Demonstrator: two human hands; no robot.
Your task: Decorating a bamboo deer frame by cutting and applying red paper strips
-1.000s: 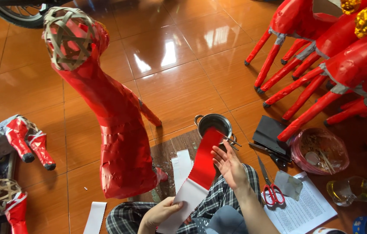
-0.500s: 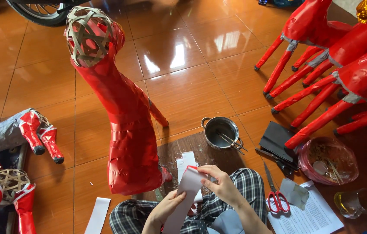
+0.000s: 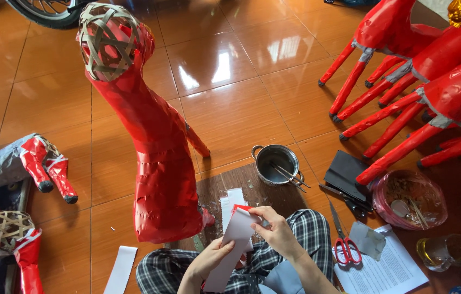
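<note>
Both my hands hold a long strip of paper [image 3: 234, 239], white on the side facing me and red on the other. My left hand [image 3: 213, 258] grips its lower part over my lap. My right hand [image 3: 275, 232] pinches its upper end, where a red corner shows. Just left of the strip stands a tall horse-like figure [image 3: 154, 158] wrapped in red paper, with a bare woven bamboo head [image 3: 108, 39]. A dark wooden board [image 3: 263, 196] lies on the floor under my hands, with more white strips [image 3: 231, 200] on it.
A small metal pot [image 3: 278, 163] with sticks sits on the board. Red-handled scissors [image 3: 342, 245], a black sheet [image 3: 345, 171], a pink bag-lined bowl [image 3: 410, 198] and printed paper [image 3: 383, 267] lie at right. Finished red figures [image 3: 432, 81] stand at upper right; partly wrapped ones [image 3: 18, 169] lie at left.
The strip showed its red face while my right hand hovered open over it. It has since turned white side up, and my right hand has taken hold of its upper end.
</note>
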